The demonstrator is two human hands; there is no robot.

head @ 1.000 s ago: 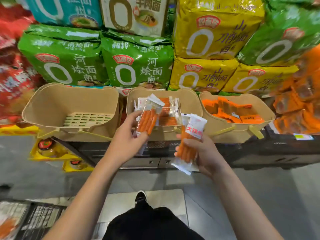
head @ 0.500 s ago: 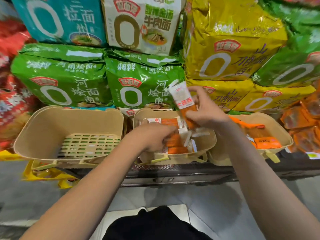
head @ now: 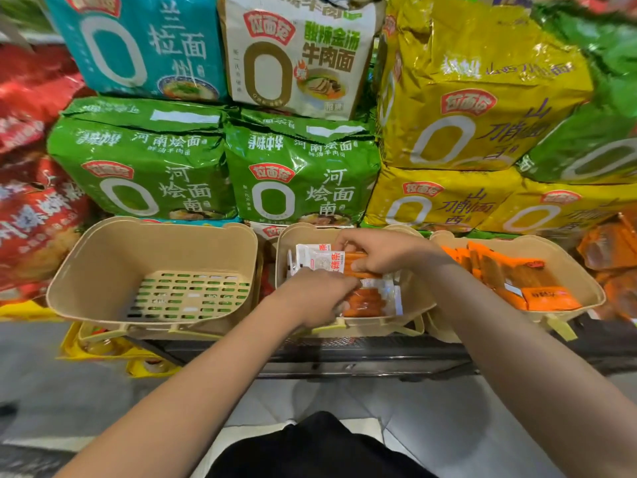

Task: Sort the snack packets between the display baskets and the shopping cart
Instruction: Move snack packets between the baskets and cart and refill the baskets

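Now laying sausage packets (head: 339, 267) into middle basket (head: 418, 305): left hand (head: 315, 298) curled on one at near side, right hand (head: 382, 253) pinching another at back. Next, probably: release both, withdraw, fetch more for sorting.

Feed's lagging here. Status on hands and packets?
Both hands in middle basket. Right hand grips a sausage packet; left hand on packets below. Left basket bare. Nothing in the way.
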